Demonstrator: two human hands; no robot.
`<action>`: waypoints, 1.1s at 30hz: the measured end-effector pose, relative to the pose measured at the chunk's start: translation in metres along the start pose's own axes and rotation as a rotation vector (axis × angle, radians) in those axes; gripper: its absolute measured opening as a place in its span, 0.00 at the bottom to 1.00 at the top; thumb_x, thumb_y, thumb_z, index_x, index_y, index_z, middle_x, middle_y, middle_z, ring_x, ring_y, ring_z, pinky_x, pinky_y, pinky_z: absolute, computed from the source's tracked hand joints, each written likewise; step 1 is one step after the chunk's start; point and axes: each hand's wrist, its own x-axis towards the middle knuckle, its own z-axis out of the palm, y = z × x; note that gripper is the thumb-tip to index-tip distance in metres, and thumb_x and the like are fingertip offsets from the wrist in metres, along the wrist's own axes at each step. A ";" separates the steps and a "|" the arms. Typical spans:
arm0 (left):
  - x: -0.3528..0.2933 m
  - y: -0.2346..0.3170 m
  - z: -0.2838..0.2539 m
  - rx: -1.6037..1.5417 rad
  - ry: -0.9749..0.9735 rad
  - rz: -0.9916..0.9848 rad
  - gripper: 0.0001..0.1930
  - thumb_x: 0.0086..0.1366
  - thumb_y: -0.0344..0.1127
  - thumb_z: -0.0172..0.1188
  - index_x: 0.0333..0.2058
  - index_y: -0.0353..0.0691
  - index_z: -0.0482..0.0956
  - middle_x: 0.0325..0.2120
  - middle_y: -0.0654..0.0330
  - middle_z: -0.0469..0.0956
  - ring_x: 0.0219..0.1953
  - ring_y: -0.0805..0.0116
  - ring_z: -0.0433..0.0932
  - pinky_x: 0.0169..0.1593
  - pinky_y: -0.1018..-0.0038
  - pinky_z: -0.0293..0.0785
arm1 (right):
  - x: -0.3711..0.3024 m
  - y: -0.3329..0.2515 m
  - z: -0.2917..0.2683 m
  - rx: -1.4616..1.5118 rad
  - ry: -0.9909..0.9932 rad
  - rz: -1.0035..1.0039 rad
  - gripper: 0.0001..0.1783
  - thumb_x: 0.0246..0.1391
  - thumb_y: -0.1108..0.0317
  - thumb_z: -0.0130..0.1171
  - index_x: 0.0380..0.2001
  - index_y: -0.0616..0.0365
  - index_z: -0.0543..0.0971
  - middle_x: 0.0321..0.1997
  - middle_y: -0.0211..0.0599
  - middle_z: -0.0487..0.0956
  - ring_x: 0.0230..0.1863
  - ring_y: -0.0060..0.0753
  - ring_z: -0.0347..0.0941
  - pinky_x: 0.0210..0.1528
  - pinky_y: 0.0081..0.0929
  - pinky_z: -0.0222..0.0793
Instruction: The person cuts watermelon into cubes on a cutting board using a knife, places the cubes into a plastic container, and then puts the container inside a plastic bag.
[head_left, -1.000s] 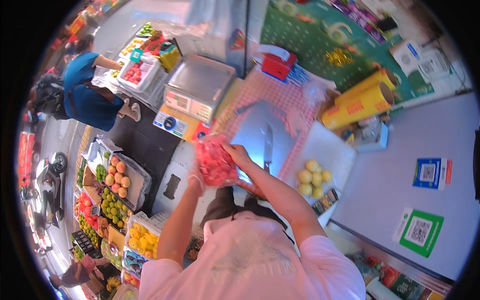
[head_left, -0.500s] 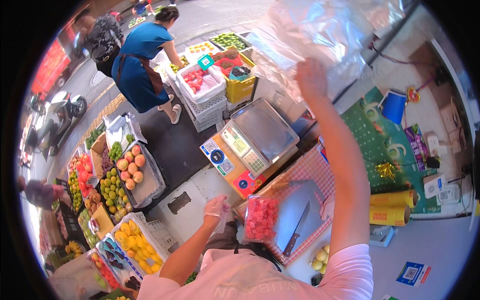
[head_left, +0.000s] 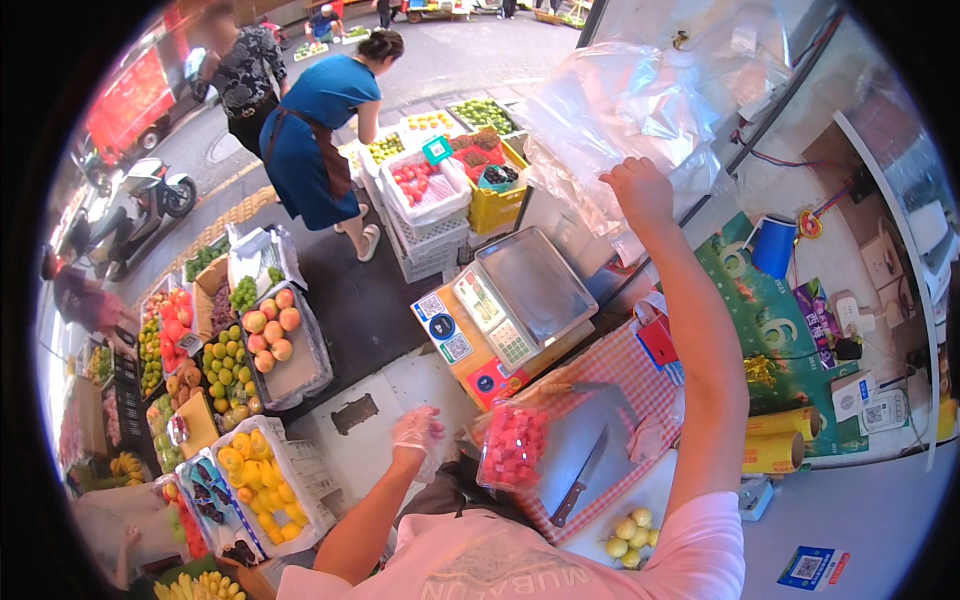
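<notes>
My right hand [head_left: 640, 190], bare, is raised with its fingers pinched at the edge of clear plastic bags [head_left: 640, 100] hanging in a bunch. My left hand [head_left: 412, 432] wears a thin clear plastic glove; it hovers left of the cutting board, fingers loosely bent, nothing visible in them. Between my arms, close to my body, a clear plastic box of red fruit cubes [head_left: 513, 447] sits at the left edge of the grey cutting board [head_left: 615, 440]. On the board lies a knife [head_left: 580, 478], its dark handle toward me.
A weighing scale [head_left: 535, 285] stands ahead, beyond the red checked cloth [head_left: 650, 370]. Yellowish round fruits [head_left: 630, 535] lie right of the board, near yellow rolls [head_left: 775, 440]. Fruit crates [head_left: 265, 485] line the left. A person in blue [head_left: 315, 140] bends over crates ahead.
The view has shifted, so the stall sits lower and more to the right. My right hand's fingers have curled closed at the bags. The left hand stays near the board.
</notes>
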 end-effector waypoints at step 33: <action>-0.360 0.013 -0.220 -0.497 0.360 0.458 0.09 0.61 0.23 0.54 0.40 0.34 0.78 0.28 0.60 0.76 0.24 0.72 0.74 0.30 0.75 0.75 | -0.266 -0.551 -0.145 1.473 0.030 0.694 0.21 0.62 0.63 0.53 0.56 0.61 0.69 0.56 0.46 0.70 0.54 0.44 0.69 0.59 0.39 0.65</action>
